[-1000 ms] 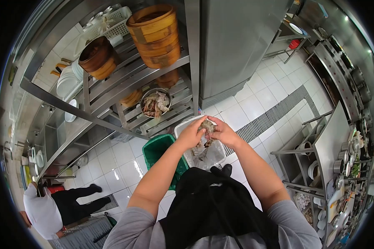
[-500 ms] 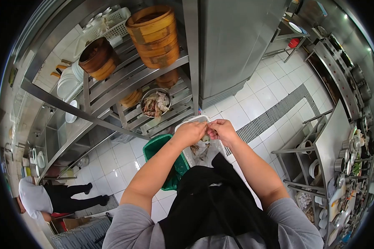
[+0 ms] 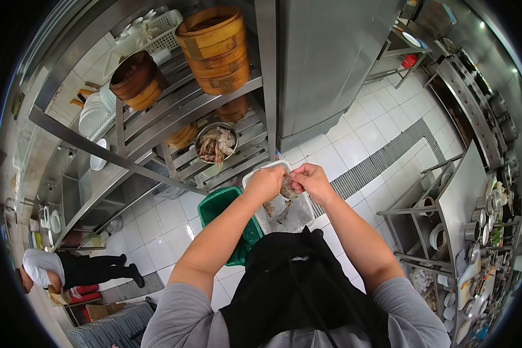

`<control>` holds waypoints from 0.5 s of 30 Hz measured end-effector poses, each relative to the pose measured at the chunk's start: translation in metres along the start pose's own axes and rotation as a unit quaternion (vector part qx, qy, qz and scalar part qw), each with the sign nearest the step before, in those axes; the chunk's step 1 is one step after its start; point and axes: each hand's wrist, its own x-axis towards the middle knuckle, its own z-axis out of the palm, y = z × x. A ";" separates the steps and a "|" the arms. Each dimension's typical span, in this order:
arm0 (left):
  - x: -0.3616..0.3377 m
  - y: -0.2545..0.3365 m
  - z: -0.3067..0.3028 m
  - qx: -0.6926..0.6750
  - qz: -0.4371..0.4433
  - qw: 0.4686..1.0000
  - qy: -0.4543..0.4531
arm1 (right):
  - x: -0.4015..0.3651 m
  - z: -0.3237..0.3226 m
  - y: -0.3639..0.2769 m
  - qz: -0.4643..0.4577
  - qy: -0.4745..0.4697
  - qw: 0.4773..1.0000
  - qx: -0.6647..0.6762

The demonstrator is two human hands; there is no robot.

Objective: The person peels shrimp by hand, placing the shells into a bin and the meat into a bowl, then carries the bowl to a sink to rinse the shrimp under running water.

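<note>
Both hands meet over a white tub [image 3: 306, 217] holding a few shrimp [image 3: 280, 216]. My left hand [image 3: 265, 183] is closed on one end of a greyish shrimp [image 3: 287, 187]. Thumb and fingers of my right hand [image 3: 311, 181] pinch the same shrimp from the other side. Left of the tub, below my left forearm, is a green bin [image 3: 217, 204]. A metal bowl [image 3: 233, 152] of shrimp and shrimp pieces rests on the lower slatted shelf.
Bamboo steamers [image 3: 214, 52] stand on the metal rack [image 3: 156, 116] at upper left. A tall steel cabinet [image 3: 325, 64] is ahead. Another person [image 3: 43, 268] bends at lower left. At right is a steel table [image 3: 458, 197] near pots.
More of the shrimp shows between my hands, which have stayed over the tub. The other person at lower left has shifted slightly left, with an arm now lower.
</note>
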 end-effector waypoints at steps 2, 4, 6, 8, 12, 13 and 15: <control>0.005 0.000 -0.005 -0.017 -0.032 0.999 -0.003 | 0.000 0.001 0.000 -0.008 -0.009 1.000 -0.001; 0.008 -0.007 -0.008 -0.137 0.006 0.991 0.006 | -0.001 0.001 -0.001 -0.017 -0.018 1.000 -0.001; 0.012 -0.014 -0.013 -0.178 0.005 0.983 -0.044 | -0.003 -0.001 -0.003 -0.039 -0.045 0.998 0.025; 0.015 -0.023 -0.015 -0.220 0.003 0.971 -0.096 | -0.003 -0.004 -0.004 -0.050 -0.076 0.996 0.017; 0.023 -0.034 -0.025 -0.378 -0.050 0.895 -0.232 | -0.006 -0.003 -0.011 -0.164 -0.158 0.973 -0.042; 0.024 -0.034 -0.032 -0.440 -0.064 0.859 -0.255 | -0.009 0.000 -0.013 -0.163 -0.158 0.973 -0.042; 0.029 -0.054 -0.019 -0.424 -0.076 0.859 -0.277 | -0.014 0.007 -0.014 -0.190 -0.138 0.967 -0.098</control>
